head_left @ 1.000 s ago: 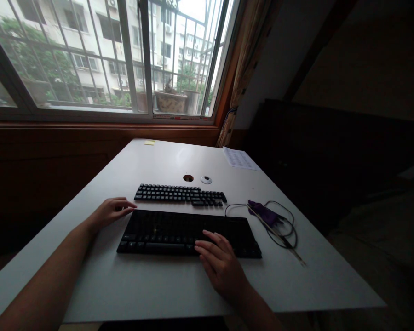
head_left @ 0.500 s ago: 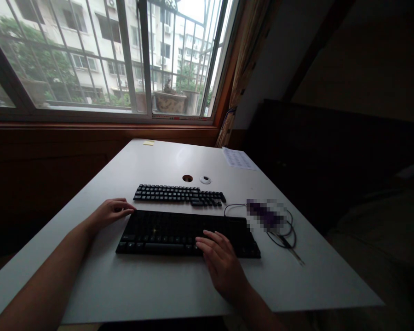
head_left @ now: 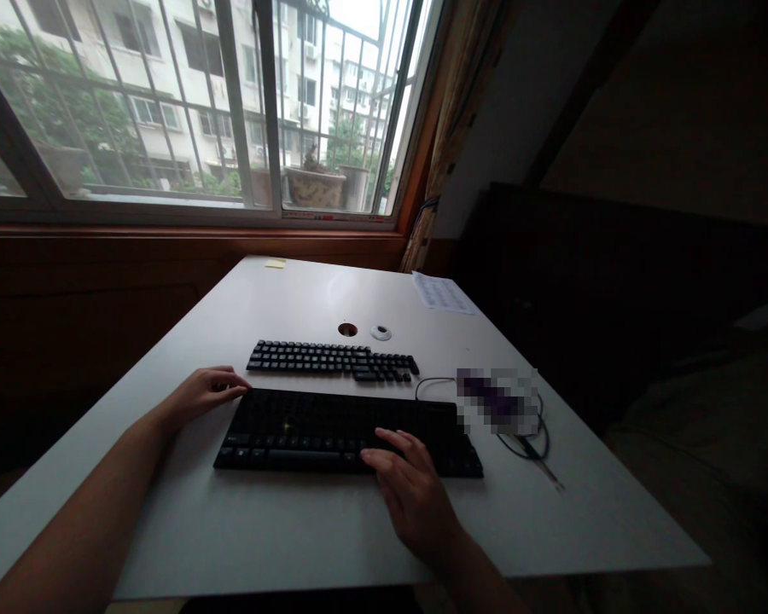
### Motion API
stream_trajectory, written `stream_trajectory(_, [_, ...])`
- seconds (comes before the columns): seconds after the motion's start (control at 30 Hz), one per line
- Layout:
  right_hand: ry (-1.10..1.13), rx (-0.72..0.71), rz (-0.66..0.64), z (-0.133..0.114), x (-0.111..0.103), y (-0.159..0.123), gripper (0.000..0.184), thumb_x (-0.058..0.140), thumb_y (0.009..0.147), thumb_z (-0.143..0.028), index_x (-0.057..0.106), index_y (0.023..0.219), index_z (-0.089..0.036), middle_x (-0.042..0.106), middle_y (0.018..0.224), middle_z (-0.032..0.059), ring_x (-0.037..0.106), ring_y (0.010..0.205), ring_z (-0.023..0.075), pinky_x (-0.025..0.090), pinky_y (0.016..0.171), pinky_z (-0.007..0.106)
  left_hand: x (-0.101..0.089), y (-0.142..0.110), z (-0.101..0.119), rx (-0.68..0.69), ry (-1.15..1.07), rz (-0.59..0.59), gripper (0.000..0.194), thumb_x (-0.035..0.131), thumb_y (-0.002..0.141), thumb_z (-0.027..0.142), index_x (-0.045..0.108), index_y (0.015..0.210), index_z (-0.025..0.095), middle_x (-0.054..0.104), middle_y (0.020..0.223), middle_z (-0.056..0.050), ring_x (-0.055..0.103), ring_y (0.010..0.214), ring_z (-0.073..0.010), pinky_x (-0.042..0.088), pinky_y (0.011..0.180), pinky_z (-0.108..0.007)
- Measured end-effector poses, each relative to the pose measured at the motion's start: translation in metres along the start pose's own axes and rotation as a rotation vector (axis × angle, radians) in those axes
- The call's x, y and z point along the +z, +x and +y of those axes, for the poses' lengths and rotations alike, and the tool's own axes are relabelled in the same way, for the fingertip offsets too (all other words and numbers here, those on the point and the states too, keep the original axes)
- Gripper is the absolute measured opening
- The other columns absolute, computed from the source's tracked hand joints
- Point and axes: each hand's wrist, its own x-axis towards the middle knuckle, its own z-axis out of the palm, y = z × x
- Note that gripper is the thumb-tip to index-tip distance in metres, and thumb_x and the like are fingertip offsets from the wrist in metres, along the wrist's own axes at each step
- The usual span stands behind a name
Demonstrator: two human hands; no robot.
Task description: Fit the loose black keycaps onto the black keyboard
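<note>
A black keyboard (head_left: 313, 418) lies on the white table in front of me. Keycaps show along its front rows, while its darker back part seems bare of them. My left hand (head_left: 208, 394) is at the back left corner, thumb and fingertips closed together on the edge there. Over the front right part of the keyboard is my right hand (head_left: 413, 490), its fingers stretched out and a little apart. Its fingertips touch or hover just above the front keys to the right of the space bar (head_left: 304, 456). Loose black keycaps (head_left: 300, 358) stand in rows just behind the keyboard.
A cable (head_left: 544, 439) is coiled on the right beside a blurred purple thing (head_left: 492, 396). Farther back are a round hole (head_left: 347, 330), a white ring cover (head_left: 381, 333), printed paper (head_left: 445, 292) and a yellow note (head_left: 275, 263). The table (head_left: 262, 546) meets a windowed wall.
The fingers of my right hand have spread a little and the lower fingertips have dropped slightly toward the front keys. My left hand stays at the corner.
</note>
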Motion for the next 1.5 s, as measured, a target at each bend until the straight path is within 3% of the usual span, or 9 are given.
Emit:
stream_trajectory(0.27, [-0.036, 0.019, -0.043, 0.001, 0.003, 0.004, 0.039, 0.045, 0.098, -0.009, 0.056, 0.132, -0.024, 0.071, 0.128, 0.0050, 0.047, 0.142, 0.0225, 0.035, 0.119, 0.051, 0.000, 0.001, -0.004, -0.004, 0.056, 0.002, 0.039, 0.059, 0.090, 0.058, 0.081, 0.099, 0.027, 0.069, 0.088, -0.006, 0.060, 0.083, -0.0202, 0.049, 0.074, -0.028])
stream_trajectory(0.57, [-0.023, 0.051, 0.019, 0.004, 0.001, 0.009, 0.035, 0.044, 0.099, -0.011, 0.061, 0.124, -0.028, 0.074, 0.117, 0.0025, 0.056, 0.133, 0.0205, 0.033, 0.119, 0.051, -0.001, 0.002, 0.002, 0.005, 0.054, 0.026, 0.040, 0.059, 0.088, 0.059, 0.081, 0.092, 0.026, 0.070, 0.085, -0.006, 0.061, 0.084, -0.0210, 0.049, 0.073, -0.029])
stream_trajectory(0.83, [-0.081, 0.168, 0.059, 0.048, 0.006, 0.053, 0.032, 0.044, 0.100, -0.013, 0.062, 0.125, -0.024, 0.071, 0.119, 0.0074, 0.058, 0.124, 0.0265, 0.041, 0.112, 0.055, -0.001, 0.002, 0.000, -0.006, 0.016, 0.023, 0.038, 0.060, 0.088, 0.058, 0.082, 0.091, 0.026, 0.070, 0.086, -0.005, 0.063, 0.083, -0.0211, 0.050, 0.074, -0.029])
stream_trajectory(1.1, [-0.157, 0.197, -0.063, 0.085, 0.026, 0.083, 0.030, 0.055, 0.100, -0.027, 0.061, 0.128, -0.022, 0.070, 0.124, 0.0104, 0.049, 0.135, 0.0313, 0.036, 0.115, 0.059, -0.002, 0.002, 0.002, -0.028, -0.014, 0.006, 0.039, 0.060, 0.088, 0.059, 0.081, 0.091, 0.026, 0.070, 0.090, -0.006, 0.064, 0.086, -0.0222, 0.050, 0.078, -0.031])
stream_trajectory(1.33, [-0.132, 0.207, -0.112, 0.080, 0.027, 0.082, 0.027, 0.052, 0.100, -0.025, 0.063, 0.125, -0.022, 0.070, 0.124, 0.0093, 0.048, 0.137, 0.0298, 0.030, 0.118, 0.058, 0.000, 0.002, -0.002, -0.018, -0.019, 0.002, 0.041, 0.060, 0.088, 0.060, 0.081, 0.092, 0.025, 0.070, 0.090, -0.006, 0.063, 0.083, -0.0212, 0.050, 0.076, -0.031])
stream_trajectory(1.5, [-0.091, 0.189, -0.132, 0.070, 0.025, 0.088, 0.027, 0.053, 0.099, -0.021, 0.064, 0.124, -0.023, 0.071, 0.123, 0.0069, 0.047, 0.136, 0.0274, 0.036, 0.114, 0.051, 0.000, 0.002, -0.002, -0.026, -0.031, -0.004, 0.043, 0.059, 0.089, 0.061, 0.081, 0.094, 0.024, 0.069, 0.091, -0.006, 0.063, 0.086, -0.0211, 0.049, 0.078, -0.031])
